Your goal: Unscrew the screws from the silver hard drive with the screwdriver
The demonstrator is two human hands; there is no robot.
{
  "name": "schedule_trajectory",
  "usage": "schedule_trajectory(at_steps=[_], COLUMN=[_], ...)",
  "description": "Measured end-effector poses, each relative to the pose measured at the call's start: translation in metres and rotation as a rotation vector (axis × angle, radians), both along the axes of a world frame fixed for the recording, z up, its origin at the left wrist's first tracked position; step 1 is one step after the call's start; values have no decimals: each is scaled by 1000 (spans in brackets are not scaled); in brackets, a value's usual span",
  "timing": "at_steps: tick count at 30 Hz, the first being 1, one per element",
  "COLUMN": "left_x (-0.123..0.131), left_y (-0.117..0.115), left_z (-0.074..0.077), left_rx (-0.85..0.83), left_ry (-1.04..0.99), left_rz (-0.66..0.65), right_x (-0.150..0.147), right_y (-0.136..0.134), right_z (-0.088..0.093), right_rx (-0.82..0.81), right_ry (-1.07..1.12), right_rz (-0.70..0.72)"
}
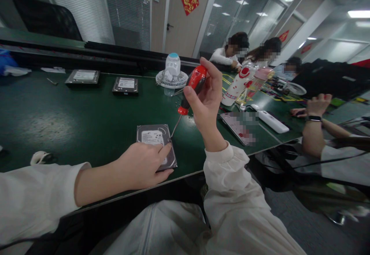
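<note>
View from my head camera down onto a dark green desk [72, 124]. My left hand [144, 166], lower centre, lies over the near edge of a silver hard drive [156, 137]. Its grip is narrow, with fingers on the lid and the thumb against the near edge, pinning the drive flat on the desk. My right hand [206, 101], at centre, has its grip closed around the red handle of a screwdriver [190, 93]. The tool is tilted, and its thin tip comes down at the drive's far right corner. I cannot tell whether the tip sits in a screw. As I judge it, that tilt is the risk: the tip could skid off, scratch the lid, or jab my left fingers, which are just beside it. Small dark specks on the desk beyond the drive may be loose screws; they look easy to scatter. A smartphone [238, 126] lies right of my wrist, near the desk edge. As for containers, a white bottle with red markings [239, 85] stands right of centre, beside a clear bottle with a pink lid [260, 78]. I cannot see what either holds. Two more hard drives [83, 76] lie in the upper left, and a small white fan [172, 74] stands at top centre. A co-worker's hand [318, 104] is raised at the right edge.
</note>
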State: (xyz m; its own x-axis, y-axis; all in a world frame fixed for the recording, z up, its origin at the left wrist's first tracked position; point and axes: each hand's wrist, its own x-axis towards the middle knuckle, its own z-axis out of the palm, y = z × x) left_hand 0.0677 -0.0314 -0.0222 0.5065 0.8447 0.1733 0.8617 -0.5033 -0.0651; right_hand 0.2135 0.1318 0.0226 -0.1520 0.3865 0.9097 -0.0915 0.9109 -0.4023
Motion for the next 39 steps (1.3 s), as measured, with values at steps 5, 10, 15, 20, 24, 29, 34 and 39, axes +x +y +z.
schedule_trajectory(at_steps=[5, 10, 15, 20, 24, 29, 34, 39], left_x=[1, 0, 0, 0, 0, 0, 0, 1], left_y=[0, 0, -1, 0, -1, -1, -1, -1], left_z=[1, 1, 1, 1, 2, 3, 3, 4], left_rx=[-23, -23, -26, -35, -45, -52, -52, -43], left_ry=[-1, -3, 11, 18, 15, 32, 17, 25], left_rz=[8, 9, 8, 15, 13, 17, 13, 17], right_x=[2, 2, 1, -1, -1, 0, -1, -2], right_y=[3, 1, -3, 2, 0, -2, 1, 2], right_z=[0, 1, 3, 0, 1, 3, 0, -1], right_rx=[-25, -38, -30, -68, -48, -76, -98, -8], right_ry=[-6, 31, 9, 32, 79, -11, -7, 26], right_rz=[80, 113, -5, 132, 79, -49, 42, -34])
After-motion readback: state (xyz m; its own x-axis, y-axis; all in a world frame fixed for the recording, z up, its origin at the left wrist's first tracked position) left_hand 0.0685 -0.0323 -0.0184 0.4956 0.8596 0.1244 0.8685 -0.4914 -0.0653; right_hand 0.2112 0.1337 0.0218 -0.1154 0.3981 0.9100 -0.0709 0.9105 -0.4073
